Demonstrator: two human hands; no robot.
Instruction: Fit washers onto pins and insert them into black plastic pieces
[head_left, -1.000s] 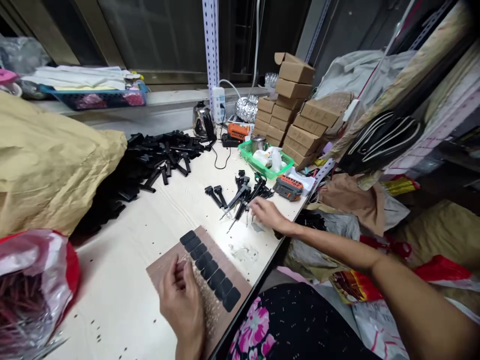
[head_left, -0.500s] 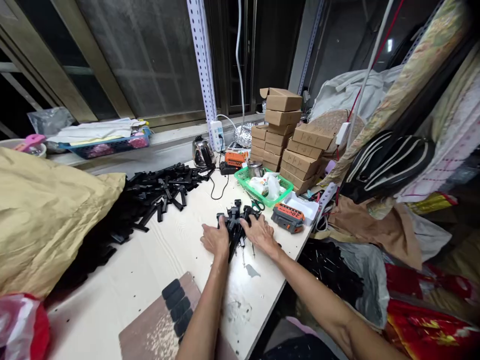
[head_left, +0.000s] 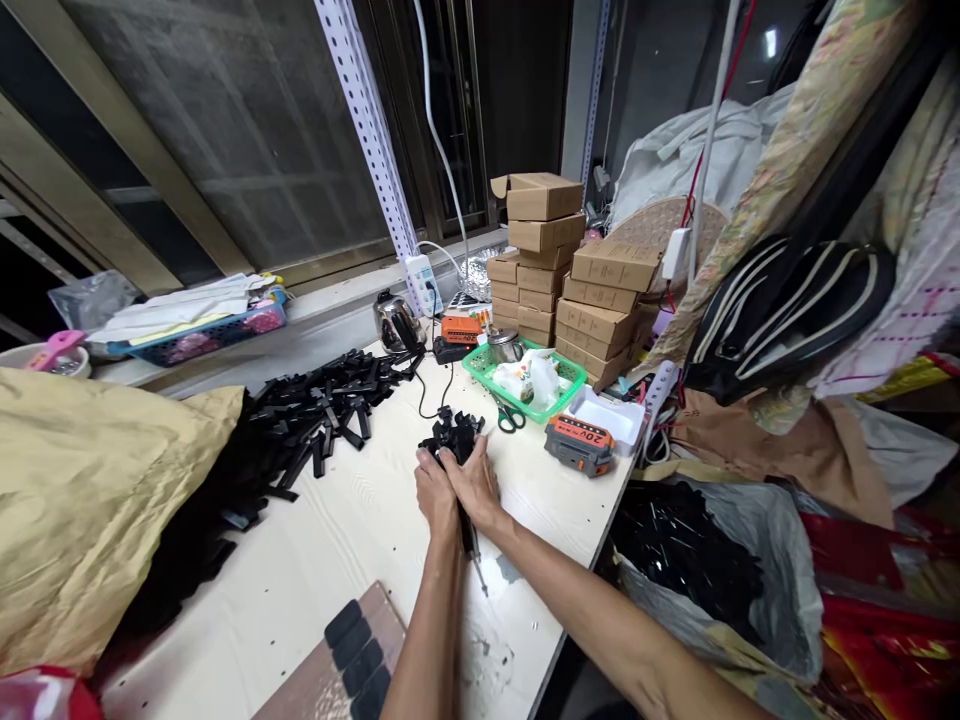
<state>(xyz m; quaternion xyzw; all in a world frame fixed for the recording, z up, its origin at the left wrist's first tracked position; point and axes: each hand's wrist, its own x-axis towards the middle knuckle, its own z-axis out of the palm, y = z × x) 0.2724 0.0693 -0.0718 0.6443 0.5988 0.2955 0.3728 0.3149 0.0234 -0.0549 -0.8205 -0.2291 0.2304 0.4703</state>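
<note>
Gripping black parts (head_left: pixel 452 432), 2 hands (head_left: pixel 456 488) together (thumbs close), forearms converging.

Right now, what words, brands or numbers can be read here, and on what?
"20V": on the orange-and-grey battery pack; the smaller print beside it is illegible.
Cardboard boxes: print too small to read.
Orange block near the kettle: print too small to be sure.

Our counter (head_left: pixel 360 535): pale wood grain, dark specks scattered. Along left side we have heap of black parts (head_left: pixel 322 412); at back, shiny kettle (head_left: pixel 393 322). Toward right, green basket (head_left: pixel 559 404), scissors (head_left: pixel 511 419) just beside, orange-and-grey battery pack (head_left: pixel 579 446) next to white tray (head_left: pixel 624 422). Nearest us, brown board (head_left: pixel 300 692), partly in view.
</note>
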